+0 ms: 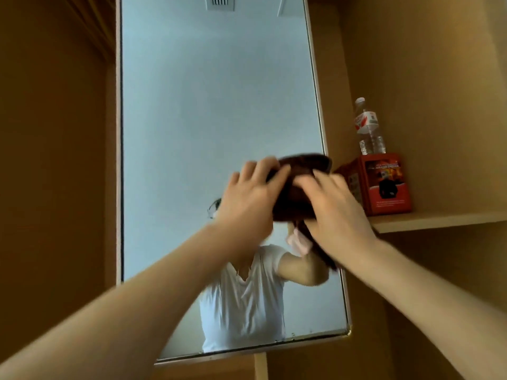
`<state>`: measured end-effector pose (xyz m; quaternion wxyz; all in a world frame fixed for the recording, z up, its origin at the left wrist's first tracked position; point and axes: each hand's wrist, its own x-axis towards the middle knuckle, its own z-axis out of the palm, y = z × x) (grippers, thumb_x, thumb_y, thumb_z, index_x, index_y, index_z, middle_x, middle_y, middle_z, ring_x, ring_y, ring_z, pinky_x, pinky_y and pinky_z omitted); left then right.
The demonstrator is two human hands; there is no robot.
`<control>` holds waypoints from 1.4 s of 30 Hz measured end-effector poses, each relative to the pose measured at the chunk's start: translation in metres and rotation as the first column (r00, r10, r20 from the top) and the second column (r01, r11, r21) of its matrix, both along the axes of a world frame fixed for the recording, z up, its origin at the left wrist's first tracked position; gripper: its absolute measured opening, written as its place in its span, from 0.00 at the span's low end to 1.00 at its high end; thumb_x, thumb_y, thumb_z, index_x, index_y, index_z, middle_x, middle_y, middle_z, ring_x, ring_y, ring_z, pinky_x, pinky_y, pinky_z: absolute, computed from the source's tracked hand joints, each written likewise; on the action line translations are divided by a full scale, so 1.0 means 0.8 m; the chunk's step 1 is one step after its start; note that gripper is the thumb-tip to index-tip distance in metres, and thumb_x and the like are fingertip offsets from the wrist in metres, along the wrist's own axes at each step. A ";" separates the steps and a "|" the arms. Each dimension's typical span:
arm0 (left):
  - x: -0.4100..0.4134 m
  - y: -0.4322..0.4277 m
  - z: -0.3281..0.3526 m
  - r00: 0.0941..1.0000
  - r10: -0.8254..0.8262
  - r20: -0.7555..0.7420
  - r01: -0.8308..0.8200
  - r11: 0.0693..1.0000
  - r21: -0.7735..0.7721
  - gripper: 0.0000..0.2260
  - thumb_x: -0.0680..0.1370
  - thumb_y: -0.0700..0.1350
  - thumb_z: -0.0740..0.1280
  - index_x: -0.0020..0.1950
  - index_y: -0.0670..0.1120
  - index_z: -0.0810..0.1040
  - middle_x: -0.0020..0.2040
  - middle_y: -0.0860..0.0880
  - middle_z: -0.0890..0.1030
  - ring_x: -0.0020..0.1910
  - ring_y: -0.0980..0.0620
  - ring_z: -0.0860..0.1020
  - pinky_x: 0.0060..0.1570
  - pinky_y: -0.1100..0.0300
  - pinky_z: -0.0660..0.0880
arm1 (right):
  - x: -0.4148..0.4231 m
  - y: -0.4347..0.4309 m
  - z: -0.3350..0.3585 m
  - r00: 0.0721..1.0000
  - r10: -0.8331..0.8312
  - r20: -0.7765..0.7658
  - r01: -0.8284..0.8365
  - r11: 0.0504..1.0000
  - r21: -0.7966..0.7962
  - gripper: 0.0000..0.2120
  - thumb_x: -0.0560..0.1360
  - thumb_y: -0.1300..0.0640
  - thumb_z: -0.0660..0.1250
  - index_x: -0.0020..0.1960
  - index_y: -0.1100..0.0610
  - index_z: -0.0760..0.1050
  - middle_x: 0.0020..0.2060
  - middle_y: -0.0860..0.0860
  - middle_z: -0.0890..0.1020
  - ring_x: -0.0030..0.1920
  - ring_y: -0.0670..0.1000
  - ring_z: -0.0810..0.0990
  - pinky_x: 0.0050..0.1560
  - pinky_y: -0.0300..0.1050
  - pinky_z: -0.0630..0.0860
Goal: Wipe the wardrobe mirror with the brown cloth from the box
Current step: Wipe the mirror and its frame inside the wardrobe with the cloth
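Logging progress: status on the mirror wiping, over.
Left hand, right hand press brown cloth on wardrobe mirror, near right edge. Red box, water bottle on shelf beside, not blocking.

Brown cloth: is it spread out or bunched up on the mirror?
Bunched: the brown cloth is a compact wad under the left hand and right hand against the mirror; blur hides any folds.

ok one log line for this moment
step: wipe | left hand, right hand: both press brown cloth | brown cloth: against mirror, near its right edge
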<state>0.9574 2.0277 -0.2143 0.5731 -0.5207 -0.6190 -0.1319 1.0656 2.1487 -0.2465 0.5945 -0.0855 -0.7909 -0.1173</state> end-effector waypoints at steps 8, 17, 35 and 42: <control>-0.014 -0.009 -0.001 0.997 -0.038 -0.060 0.032 0.994 -0.100 0.34 0.65 0.38 0.71 0.71 0.43 0.69 0.65 0.40 0.71 0.57 0.38 0.71 0.50 0.47 0.75 | 0.017 -0.003 0.009 0.976 -0.162 0.144 0.145 0.982 0.125 0.29 0.63 0.63 0.75 0.61 0.56 0.68 0.60 0.56 0.73 0.60 0.60 0.71 0.44 0.53 0.77; 0.015 0.001 0.098 0.988 0.017 0.156 -0.023 0.999 0.037 0.29 0.71 0.37 0.63 0.73 0.48 0.65 0.69 0.45 0.63 0.64 0.42 0.63 0.59 0.52 0.68 | 0.000 -0.011 0.121 0.992 -0.110 0.054 0.110 0.994 0.006 0.23 0.71 0.67 0.64 0.63 0.55 0.65 0.60 0.55 0.73 0.62 0.58 0.67 0.44 0.50 0.66; 0.002 -0.022 0.120 0.987 0.071 0.143 -0.074 0.997 0.016 0.26 0.72 0.37 0.62 0.70 0.49 0.68 0.67 0.46 0.65 0.62 0.43 0.64 0.54 0.49 0.72 | -0.011 -0.027 0.151 0.982 -0.144 0.122 0.140 0.989 0.039 0.22 0.71 0.67 0.64 0.62 0.54 0.64 0.60 0.54 0.71 0.60 0.58 0.67 0.41 0.51 0.65; -0.026 -0.039 0.007 0.993 -0.080 0.086 0.078 0.996 0.030 0.33 0.64 0.38 0.65 0.71 0.43 0.69 0.63 0.40 0.70 0.55 0.38 0.68 0.52 0.47 0.75 | -0.016 -0.037 0.042 0.974 -0.148 0.172 0.129 0.984 0.120 0.31 0.62 0.65 0.71 0.62 0.55 0.66 0.62 0.54 0.69 0.61 0.60 0.67 0.50 0.55 0.72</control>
